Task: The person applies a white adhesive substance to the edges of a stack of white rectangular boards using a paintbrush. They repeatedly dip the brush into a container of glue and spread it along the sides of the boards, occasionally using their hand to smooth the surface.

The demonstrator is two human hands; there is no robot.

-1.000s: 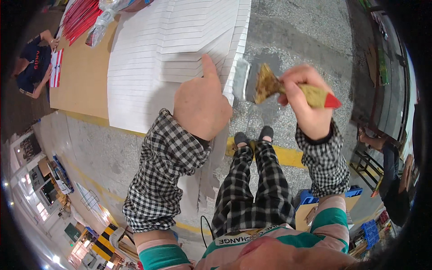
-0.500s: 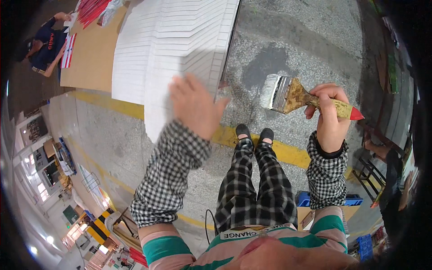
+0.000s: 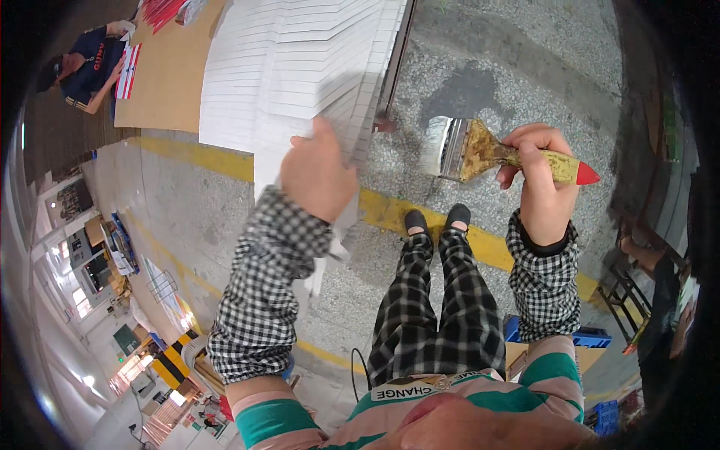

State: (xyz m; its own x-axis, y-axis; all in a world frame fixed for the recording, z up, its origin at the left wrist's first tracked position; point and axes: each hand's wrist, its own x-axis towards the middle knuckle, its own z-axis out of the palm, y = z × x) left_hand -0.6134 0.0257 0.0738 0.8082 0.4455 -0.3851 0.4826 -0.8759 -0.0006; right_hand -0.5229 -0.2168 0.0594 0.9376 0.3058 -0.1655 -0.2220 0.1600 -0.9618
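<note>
2 hands busy: right hand (image 3: pixel 541 184) clenched on the wide paintbrush (image 3: pixel 480 150) by its stiff, light handle; left hand (image 3: pixel 319 176) gripped the thin, floppy white sheets (image 3: pixel 300 67) at the tabletop (image 3: pixel 161 82) edge.

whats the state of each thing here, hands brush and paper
left hand: pressed on the paper stack, fingers curled over its edge
right hand: closed around the brush handle
brush: held sideways, bristles pointing left, ferrule crusted yellow
paper stack: white sheets fanned in steps, on the table
</note>
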